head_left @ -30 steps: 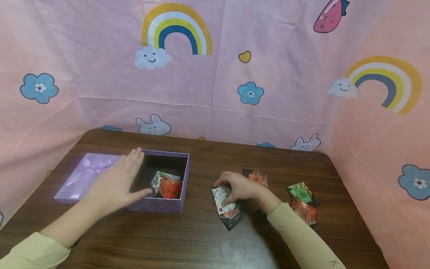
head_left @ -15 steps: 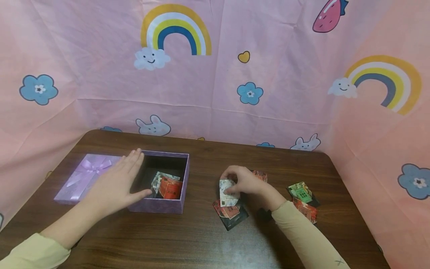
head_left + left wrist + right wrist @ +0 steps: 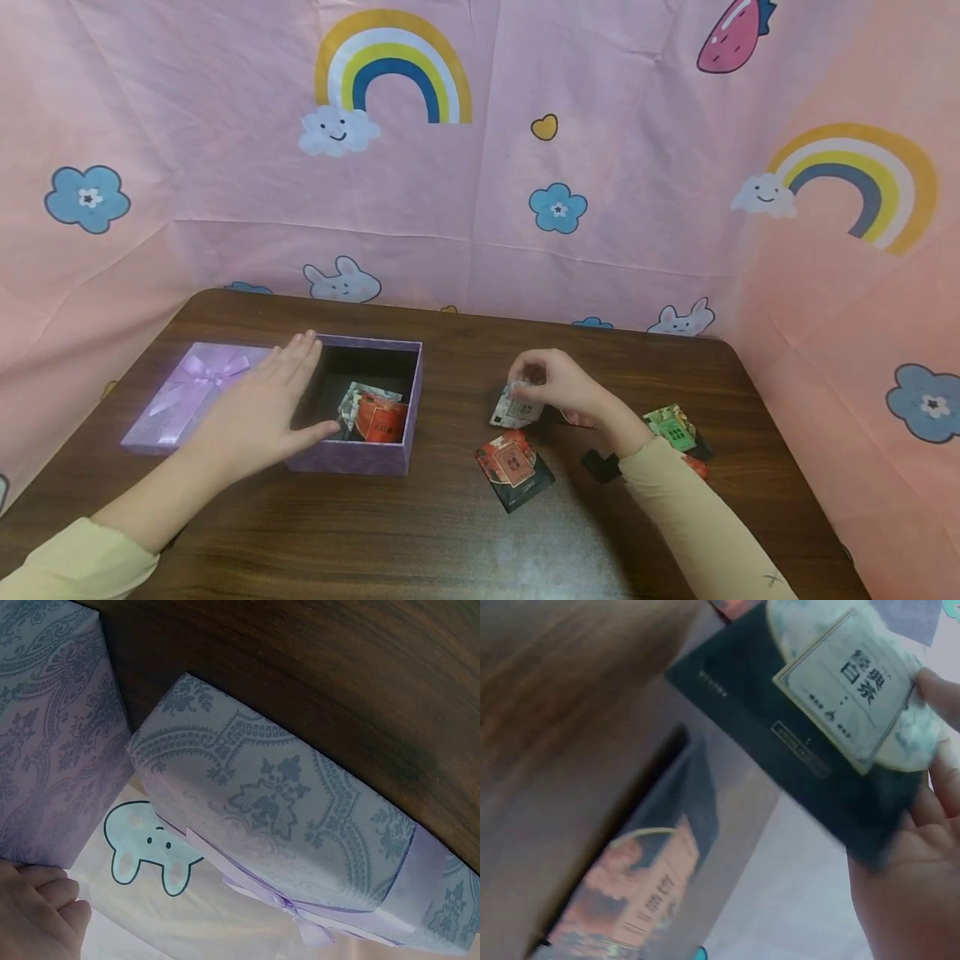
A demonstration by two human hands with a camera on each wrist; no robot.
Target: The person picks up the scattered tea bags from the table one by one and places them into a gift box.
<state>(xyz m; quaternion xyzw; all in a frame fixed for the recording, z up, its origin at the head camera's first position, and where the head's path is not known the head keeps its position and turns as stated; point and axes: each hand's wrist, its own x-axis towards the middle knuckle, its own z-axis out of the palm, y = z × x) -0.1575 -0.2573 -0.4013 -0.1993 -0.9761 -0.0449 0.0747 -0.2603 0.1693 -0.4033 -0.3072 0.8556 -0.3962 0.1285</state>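
Note:
My right hand (image 3: 564, 385) pinches a tea packet (image 3: 517, 407) between thumb and fingers, tilted above the table. In the right wrist view this packet (image 3: 846, 686) shows a dark green lower part and a pale label. Just in front of it on the table lies a red and black tea packet (image 3: 514, 468). Another reddish packet (image 3: 577, 418) is partly hidden beneath my right hand. My left hand (image 3: 258, 408) rests with straight fingers along the left side of an uncovered purple box (image 3: 352, 458). Inside, a red packet (image 3: 381, 419) overlaps a whitish one (image 3: 367, 388).
Left of the box lies its purple lid (image 3: 198, 392) with a ribbon bow, partly covered by my left hand. Toward the right, a green packet (image 3: 673, 428) lies near a red one (image 3: 696, 467), mostly behind my sleeve. A patterned pink cloth (image 3: 480, 183) hangs behind the brown table (image 3: 360, 533).
My right hand has lifted the white-labelled tea packet off the red and black one and carried it back and slightly right, tilting it. The left hand has stayed on the box.

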